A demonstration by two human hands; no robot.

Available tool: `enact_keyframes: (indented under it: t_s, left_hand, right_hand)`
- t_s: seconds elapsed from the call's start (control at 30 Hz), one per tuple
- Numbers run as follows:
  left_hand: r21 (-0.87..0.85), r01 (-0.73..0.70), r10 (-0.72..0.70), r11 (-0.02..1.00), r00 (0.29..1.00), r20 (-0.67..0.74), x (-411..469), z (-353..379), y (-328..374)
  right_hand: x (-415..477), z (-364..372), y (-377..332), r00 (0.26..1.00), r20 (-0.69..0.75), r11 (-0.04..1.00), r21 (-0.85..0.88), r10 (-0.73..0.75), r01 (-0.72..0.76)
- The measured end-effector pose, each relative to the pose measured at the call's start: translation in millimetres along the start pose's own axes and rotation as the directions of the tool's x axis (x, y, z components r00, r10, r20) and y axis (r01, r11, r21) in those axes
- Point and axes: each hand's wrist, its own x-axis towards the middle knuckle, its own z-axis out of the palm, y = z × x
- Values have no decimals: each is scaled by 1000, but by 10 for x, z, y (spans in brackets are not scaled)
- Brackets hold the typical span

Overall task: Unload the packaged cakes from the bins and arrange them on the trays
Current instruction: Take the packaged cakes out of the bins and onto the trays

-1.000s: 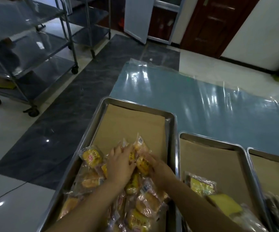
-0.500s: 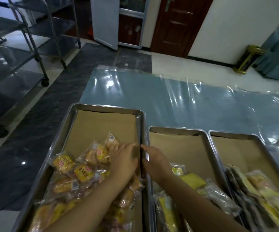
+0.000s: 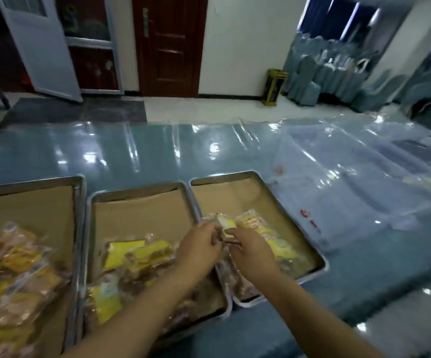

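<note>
Both forearms enter from the near edge.

Left hand (image 3: 199, 245): fingers (image 3: 213, 229) curled, pinching the left end of a small pale-yellow cake packet (image 3: 227, 224).

Right hand (image 3: 252, 253): fingers (image 3: 232, 232) bent, tips closed on the right end of the same packet. The view is blurred here.

The packet sits just beyond the fingertips of both hands, over the left side of the right tray (image 3: 262, 177). To the right of the right fingers, wrapped cakes (image 3: 263, 232) are piled in that tray.

To the left of the left fingers is the middle tray (image 3: 137, 191), with yellow packets (image 3: 137, 254) heaped in its near half. Further left is the left tray (image 3: 77, 182), holding bagged cakes (image 3: 15, 267).

All three trays are lined with brown paper (image 3: 137, 215), which shows in their far halves. They stand side by side on the table (image 3: 131, 151), which has a blue cover under a clear plastic sheet (image 3: 338, 177).

Well beyond the fingers, past the table, are a dark wooden door (image 3: 170, 47), a gold-and-black bin (image 3: 274, 86) and, to the right, covered chairs (image 3: 325, 73).
</note>
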Motion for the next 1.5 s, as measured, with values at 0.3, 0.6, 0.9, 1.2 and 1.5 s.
enact_keyframes:
  t_s: [0.3, 0.6, 0.9, 1.2, 1.5]
  left_hand:
    - [-141, -147, 158, 979, 984, 77, 199, 1377, 1550]
    - [-240, -256, 270, 936, 962, 28, 859, 2054, 2373]
    - [-253, -246, 222, 936, 968, -120, 1924, 2451, 2820]
    - [-65, -135, 120, 989, 974, -190, 2561, 2451, 2588]
    - [96, 52, -23, 994, 959, -283, 2708, 2385, 2429]
  right_hand:
    - [-523, -1361, 1396, 975, -199, 989, -93, 98, -119]
    - [-339, -2211, 2215, 943, -328, 988, -122, 48, -93]
    - [376, -2895, 2979, 927, -366, 985, -169, -83, 21]
    - [1243, -2946, 3656, 994, -81, 985, -160, -78, 64]
    - [2327, -2470, 3952, 927, 274, 942, -143, -256, 302]
